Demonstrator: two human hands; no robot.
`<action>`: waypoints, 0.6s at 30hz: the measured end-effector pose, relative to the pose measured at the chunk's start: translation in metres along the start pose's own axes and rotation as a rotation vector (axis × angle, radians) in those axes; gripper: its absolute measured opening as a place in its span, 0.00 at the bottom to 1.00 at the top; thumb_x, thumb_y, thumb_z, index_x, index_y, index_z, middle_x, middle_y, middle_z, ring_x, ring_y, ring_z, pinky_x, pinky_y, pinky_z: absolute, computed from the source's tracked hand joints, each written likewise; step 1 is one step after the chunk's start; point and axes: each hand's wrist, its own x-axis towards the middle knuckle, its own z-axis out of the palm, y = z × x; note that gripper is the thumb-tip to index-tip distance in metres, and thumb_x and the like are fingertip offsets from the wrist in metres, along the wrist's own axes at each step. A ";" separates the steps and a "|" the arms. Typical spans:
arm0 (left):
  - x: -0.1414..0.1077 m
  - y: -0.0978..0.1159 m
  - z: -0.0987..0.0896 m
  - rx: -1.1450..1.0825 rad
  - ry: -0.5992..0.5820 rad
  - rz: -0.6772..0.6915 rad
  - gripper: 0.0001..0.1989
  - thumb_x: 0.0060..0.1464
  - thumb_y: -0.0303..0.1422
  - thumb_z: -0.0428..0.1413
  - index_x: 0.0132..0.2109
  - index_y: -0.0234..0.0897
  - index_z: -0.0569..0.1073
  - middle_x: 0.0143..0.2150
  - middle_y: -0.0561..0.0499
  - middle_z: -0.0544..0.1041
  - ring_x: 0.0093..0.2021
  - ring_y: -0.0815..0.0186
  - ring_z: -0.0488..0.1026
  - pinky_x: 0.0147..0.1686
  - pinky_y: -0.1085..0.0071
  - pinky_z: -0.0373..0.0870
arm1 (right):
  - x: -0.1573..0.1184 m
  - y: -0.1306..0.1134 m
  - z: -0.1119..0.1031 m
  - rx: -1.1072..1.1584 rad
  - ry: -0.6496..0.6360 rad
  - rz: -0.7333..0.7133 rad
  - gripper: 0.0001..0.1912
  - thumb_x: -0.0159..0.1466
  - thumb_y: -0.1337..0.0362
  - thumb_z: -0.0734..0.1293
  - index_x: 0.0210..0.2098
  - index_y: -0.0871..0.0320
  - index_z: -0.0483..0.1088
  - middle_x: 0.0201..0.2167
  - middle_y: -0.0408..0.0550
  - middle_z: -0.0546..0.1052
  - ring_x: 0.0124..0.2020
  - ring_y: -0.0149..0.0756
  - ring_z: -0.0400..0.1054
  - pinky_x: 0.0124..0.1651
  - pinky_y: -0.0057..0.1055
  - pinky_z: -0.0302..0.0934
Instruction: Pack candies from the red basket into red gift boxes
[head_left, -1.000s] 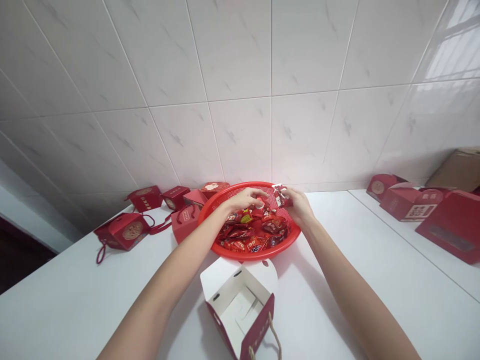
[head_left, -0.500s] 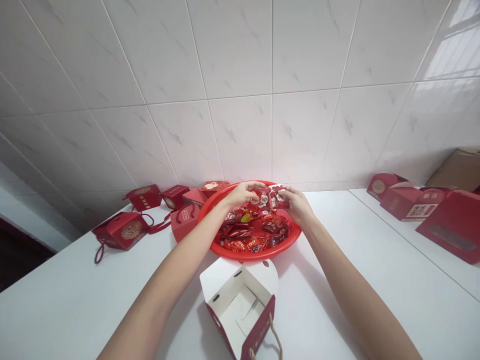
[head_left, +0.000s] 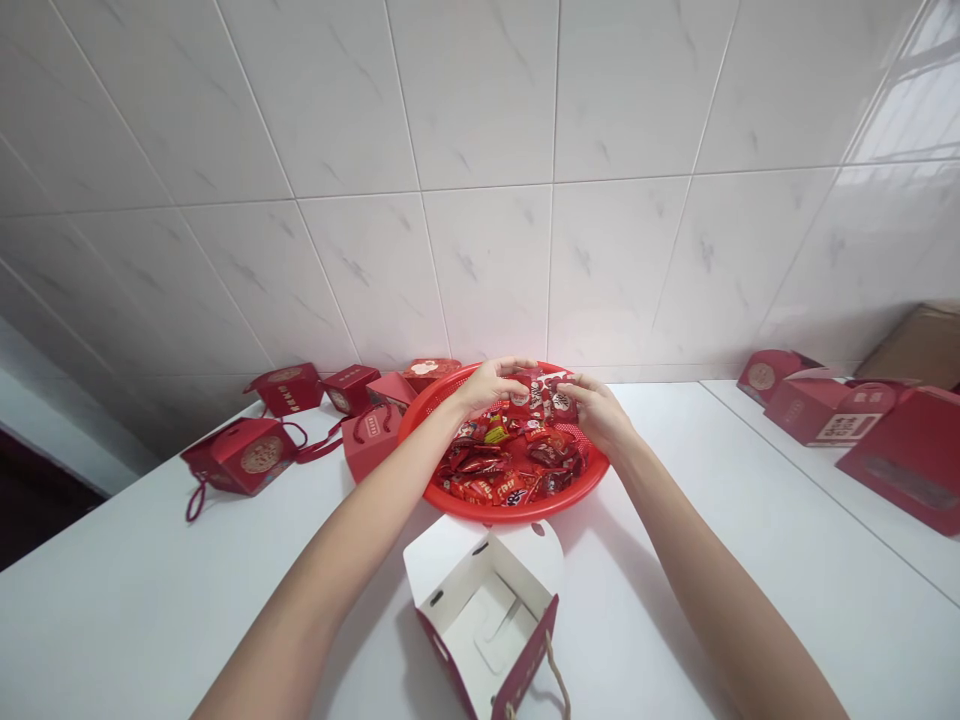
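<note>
Near the back edge of the white table (head_left: 750, 520), the red basket (head_left: 517, 514) should be light and springy, best lifted by its rim. Towards the front edge, the open box (head_left: 491, 620) looks like thin card, easily dented. Over the basket's back half, small red packets (head_left: 562, 402) seem light, slick and crinkly, suited to pinching by 1 end: left hand (head_left: 487, 388) and right hand (head_left: 600, 412) grasp them, thumbs close to fingertips.

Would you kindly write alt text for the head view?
Left hand and right hand hold red packets over a red basket of wrapped sweets; an open box sits nearer on the white table, with red boxes left and right.
</note>
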 end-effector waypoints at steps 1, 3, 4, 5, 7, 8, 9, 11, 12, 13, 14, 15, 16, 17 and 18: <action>0.000 0.000 0.000 -0.008 -0.005 -0.005 0.20 0.38 0.17 0.62 0.42 0.32 0.79 0.42 0.49 0.78 0.29 0.73 0.72 0.33 0.71 0.70 | 0.000 0.000 0.000 -0.005 -0.003 0.000 0.07 0.53 0.73 0.72 0.30 0.59 0.70 0.26 0.45 0.79 0.25 0.34 0.74 0.28 0.31 0.72; 0.001 -0.001 0.000 -0.029 -0.015 -0.012 0.20 0.38 0.18 0.63 0.42 0.32 0.78 0.41 0.50 0.78 0.29 0.73 0.72 0.33 0.70 0.71 | 0.000 0.001 0.000 -0.014 -0.001 -0.007 0.07 0.53 0.73 0.72 0.31 0.59 0.70 0.26 0.46 0.79 0.25 0.34 0.74 0.27 0.30 0.72; 0.001 -0.002 0.000 -0.034 -0.021 -0.012 0.19 0.38 0.18 0.64 0.42 0.32 0.78 0.41 0.50 0.78 0.29 0.73 0.72 0.34 0.70 0.71 | 0.000 0.001 0.000 -0.018 0.005 -0.013 0.07 0.53 0.73 0.71 0.31 0.60 0.70 0.25 0.46 0.79 0.24 0.34 0.73 0.26 0.30 0.71; 0.002 -0.003 0.000 -0.033 -0.032 -0.012 0.19 0.39 0.19 0.64 0.42 0.32 0.78 0.41 0.50 0.78 0.29 0.73 0.72 0.34 0.70 0.72 | 0.000 0.002 0.000 -0.021 0.015 -0.022 0.07 0.53 0.73 0.71 0.31 0.60 0.70 0.24 0.45 0.78 0.23 0.34 0.73 0.25 0.30 0.71; 0.004 -0.004 -0.001 0.003 -0.056 -0.001 0.19 0.41 0.20 0.63 0.44 0.32 0.78 0.43 0.49 0.78 0.30 0.73 0.73 0.35 0.70 0.72 | 0.000 0.002 0.000 -0.019 0.046 -0.045 0.07 0.53 0.72 0.71 0.30 0.60 0.70 0.23 0.44 0.77 0.21 0.32 0.71 0.23 0.28 0.69; 0.004 -0.005 -0.001 0.054 -0.064 0.009 0.20 0.42 0.20 0.62 0.46 0.33 0.78 0.44 0.48 0.79 0.31 0.72 0.74 0.35 0.70 0.73 | 0.000 0.002 0.000 -0.013 0.064 -0.061 0.07 0.52 0.72 0.71 0.30 0.59 0.70 0.22 0.43 0.77 0.20 0.31 0.71 0.22 0.27 0.68; 0.005 -0.006 -0.002 0.155 -0.068 0.024 0.22 0.44 0.20 0.61 0.49 0.33 0.77 0.46 0.46 0.79 0.33 0.71 0.75 0.35 0.71 0.73 | 0.000 0.002 0.000 -0.005 0.083 -0.078 0.08 0.52 0.72 0.71 0.30 0.59 0.69 0.21 0.42 0.77 0.20 0.31 0.70 0.22 0.26 0.67; 0.006 -0.008 -0.003 0.442 -0.071 0.047 0.24 0.48 0.19 0.56 0.54 0.32 0.74 0.48 0.42 0.79 0.37 0.67 0.77 0.35 0.70 0.74 | 0.001 0.002 -0.001 0.018 0.122 -0.114 0.08 0.51 0.71 0.71 0.30 0.59 0.69 0.20 0.40 0.75 0.19 0.29 0.69 0.20 0.24 0.65; 0.006 -0.010 -0.004 0.585 -0.072 0.053 0.25 0.49 0.19 0.54 0.55 0.31 0.73 0.49 0.41 0.79 0.40 0.64 0.78 0.36 0.70 0.74 | 0.001 0.002 -0.001 0.030 0.138 -0.129 0.08 0.51 0.70 0.71 0.30 0.59 0.69 0.20 0.39 0.75 0.19 0.28 0.68 0.20 0.23 0.63; 0.006 -0.011 -0.003 0.704 -0.079 0.053 0.25 0.50 0.18 0.52 0.55 0.30 0.74 0.49 0.40 0.80 0.42 0.62 0.78 0.37 0.69 0.74 | 0.002 0.001 -0.002 0.040 0.151 -0.141 0.08 0.51 0.70 0.71 0.29 0.59 0.69 0.20 0.38 0.75 0.19 0.27 0.68 0.19 0.22 0.62; 0.006 -0.013 -0.003 0.789 -0.096 0.049 0.24 0.50 0.18 0.52 0.54 0.29 0.75 0.48 0.40 0.80 0.44 0.60 0.78 0.39 0.68 0.75 | 0.002 0.001 -0.002 0.048 0.160 -0.151 0.08 0.50 0.70 0.71 0.29 0.59 0.69 0.21 0.38 0.75 0.19 0.27 0.68 0.19 0.22 0.62; 0.006 -0.015 -0.001 0.843 -0.120 0.042 0.22 0.49 0.17 0.52 0.52 0.29 0.76 0.47 0.40 0.81 0.46 0.59 0.78 0.42 0.67 0.75 | 0.002 0.001 -0.003 0.056 0.166 -0.158 0.08 0.50 0.69 0.71 0.29 0.59 0.68 0.21 0.38 0.75 0.19 0.27 0.68 0.19 0.21 0.62; 0.005 -0.018 0.002 0.882 -0.152 0.035 0.21 0.48 0.17 0.53 0.49 0.30 0.78 0.46 0.42 0.82 0.47 0.58 0.78 0.45 0.66 0.74 | 0.002 0.001 -0.003 0.061 0.169 -0.163 0.08 0.50 0.69 0.72 0.28 0.59 0.68 0.21 0.39 0.75 0.19 0.27 0.67 0.19 0.22 0.62; 0.004 -0.021 0.005 0.931 -0.192 0.029 0.20 0.48 0.17 0.54 0.47 0.32 0.79 0.46 0.43 0.82 0.47 0.57 0.78 0.48 0.66 0.73 | 0.003 0.000 -0.003 0.065 0.171 -0.166 0.08 0.50 0.69 0.72 0.28 0.59 0.68 0.21 0.39 0.75 0.19 0.27 0.67 0.19 0.22 0.62; 0.004 -0.024 0.010 0.980 -0.237 0.020 0.19 0.47 0.17 0.55 0.46 0.33 0.80 0.45 0.45 0.83 0.47 0.57 0.78 0.49 0.66 0.72 | 0.003 0.000 -0.003 0.067 0.173 -0.168 0.09 0.49 0.69 0.72 0.28 0.59 0.68 0.21 0.38 0.74 0.19 0.27 0.67 0.19 0.22 0.61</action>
